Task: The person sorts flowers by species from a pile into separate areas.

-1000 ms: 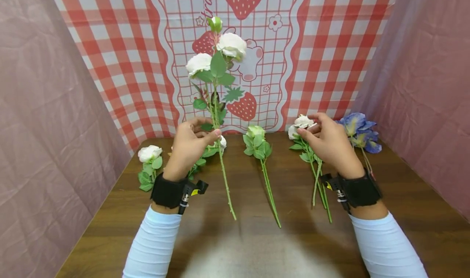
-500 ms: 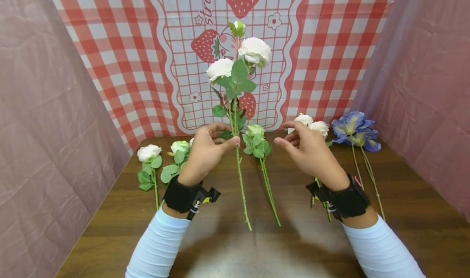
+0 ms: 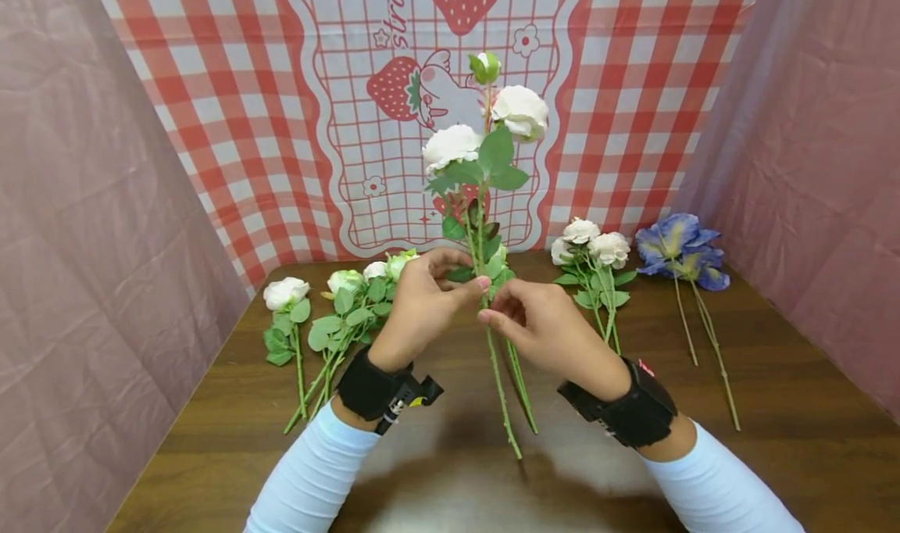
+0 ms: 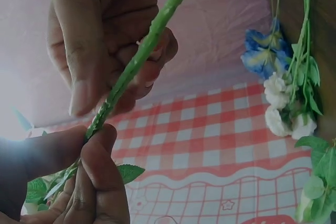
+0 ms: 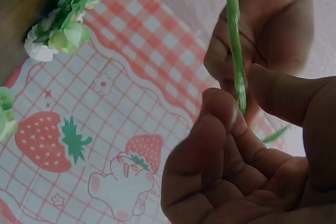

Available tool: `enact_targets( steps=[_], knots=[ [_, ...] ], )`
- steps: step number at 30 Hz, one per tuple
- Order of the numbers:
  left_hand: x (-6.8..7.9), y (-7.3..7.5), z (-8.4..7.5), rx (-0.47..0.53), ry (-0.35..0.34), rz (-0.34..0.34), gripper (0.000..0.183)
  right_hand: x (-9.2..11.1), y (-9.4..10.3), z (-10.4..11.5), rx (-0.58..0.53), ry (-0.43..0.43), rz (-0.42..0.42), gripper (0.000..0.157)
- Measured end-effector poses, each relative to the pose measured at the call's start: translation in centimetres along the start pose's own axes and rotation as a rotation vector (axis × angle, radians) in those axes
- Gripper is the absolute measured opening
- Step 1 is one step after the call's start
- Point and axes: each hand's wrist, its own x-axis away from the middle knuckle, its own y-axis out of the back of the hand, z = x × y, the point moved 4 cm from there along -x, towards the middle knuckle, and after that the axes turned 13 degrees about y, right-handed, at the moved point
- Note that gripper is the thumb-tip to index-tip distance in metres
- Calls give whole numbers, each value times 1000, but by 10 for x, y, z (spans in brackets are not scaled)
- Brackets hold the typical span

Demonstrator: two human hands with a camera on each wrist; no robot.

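My left hand (image 3: 439, 298) pinches the green stem of an upright white rose spray (image 3: 453, 146), between thumb and fingers in the left wrist view. The spray carries two full white blooms, a small green bud on top and green leaves; its bare stem (image 4: 139, 59) runs down below the hand. My right hand (image 3: 537, 326) is just below the left, with loosely bent fingers. In the right wrist view its thumb (image 5: 278, 93) and fingers (image 5: 202, 135) lie either side of the stem, with a gap between them.
On the brown wooden table (image 3: 703, 470) lie a single white rose (image 3: 286, 293), a bunch of green and white roses (image 3: 346, 283) at left, a pale green rose (image 3: 498, 259) behind the hands, white roses (image 3: 608, 249) and blue flowers (image 3: 668, 240) at right. A checked cloth (image 3: 633, 87) hangs behind.
My left hand has carried the white rose spray rightward and slightly down. My right hand has left the white roses at right and moved left to the spray's stem.
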Motion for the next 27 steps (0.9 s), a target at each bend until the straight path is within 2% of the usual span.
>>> enact_targets(
  steps=[4,8,12,17,21,24,27],
  knots=[
    [2,-3,0,8,-26,-3,31,2,-6,3,26,16,0,11],
    [3,-5,-1,-2,-62,-52,31,2,-9,5,60,53,-37,13],
    [4,-8,-3,-34,-123,-117,32,2,-10,5,97,76,-72,15],
    [7,-11,-5,-24,-205,-140,33,2,-9,4,129,81,-91,17],
    [6,-13,-6,21,-231,-121,31,2,-6,3,138,87,-140,16],
    [4,-14,-4,55,-208,-84,24,2,-3,3,122,95,-187,13],
    [1,-16,-2,34,-184,-22,19,2,-3,3,97,102,-218,11]
  ],
)
